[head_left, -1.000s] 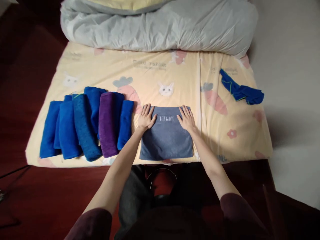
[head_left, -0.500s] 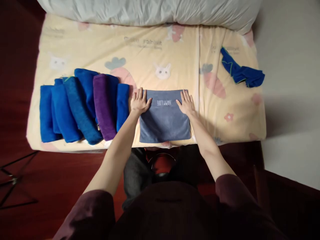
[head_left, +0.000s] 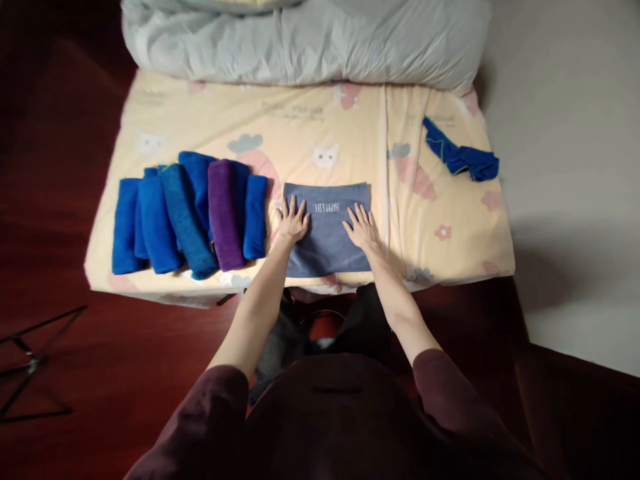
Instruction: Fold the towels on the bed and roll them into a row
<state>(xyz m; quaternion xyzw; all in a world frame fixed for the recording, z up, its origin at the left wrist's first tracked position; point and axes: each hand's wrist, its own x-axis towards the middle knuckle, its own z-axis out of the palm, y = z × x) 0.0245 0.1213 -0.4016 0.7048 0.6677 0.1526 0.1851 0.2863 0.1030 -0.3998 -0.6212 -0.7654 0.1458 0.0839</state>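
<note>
A folded grey towel (head_left: 327, 247) lies flat near the front edge of the bed, its white "HAPPY LIFE" lettering upside down to me. My left hand (head_left: 293, 221) rests on the towel's left side with fingers spread. On its right side lies my right hand (head_left: 361, 228), also flat with the fingers apart. Left of the towel is a row of rolled or folded towels: several blue ones, a blue roll (head_left: 255, 217) closest to my left hand, a purple roll (head_left: 225, 217) and a teal one (head_left: 187, 223), some overlapping.
The bed (head_left: 345, 150) has a yellow sheet with rabbits and carrots. A crumpled blue cloth (head_left: 460, 155) with green edging lies at the right. Along the back is a bunched pale grey quilt (head_left: 300, 47). A black stand's legs (head_left: 33, 363) are on the floor at left; a wall (head_left: 565, 167) stands right.
Both hands have slid from the towel's far corners toward me, still flat on it. The camera view has shifted, with more of the quilt showing. The other towels stay put.
</note>
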